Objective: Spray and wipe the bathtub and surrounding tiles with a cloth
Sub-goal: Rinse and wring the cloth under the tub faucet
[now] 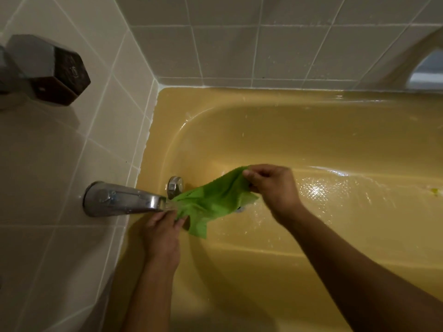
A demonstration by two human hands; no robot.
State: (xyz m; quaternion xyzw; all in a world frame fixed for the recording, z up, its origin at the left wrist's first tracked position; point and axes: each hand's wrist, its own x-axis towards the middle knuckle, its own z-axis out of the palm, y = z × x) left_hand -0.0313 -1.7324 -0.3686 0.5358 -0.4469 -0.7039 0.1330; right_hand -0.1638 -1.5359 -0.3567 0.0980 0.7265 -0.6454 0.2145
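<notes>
On my left a chrome spout (124, 200) juts out level, and water (169, 204) runs from its mouth. Just past its tip sits a round chrome overflow plate (175, 186). Higher up on the left is a six-sided knob (51, 68) with a dark face, its markings too blurred to read. Far to my right lies a small yellow-green speck (435, 191), and in the upper right corner is a pale arched recess (426, 68).

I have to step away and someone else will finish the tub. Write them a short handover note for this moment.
Left hand: pinches the green cloth beside the spout.
Right hand: grips the cloth's other end, stretching it over the bathtub.
Done: water runs from the spout onto the cloth; the tub floor is wet. How much is wiped, cannot tell.
Left: wring, wipe bathtub and tiles. No spray bottle in view.
</notes>
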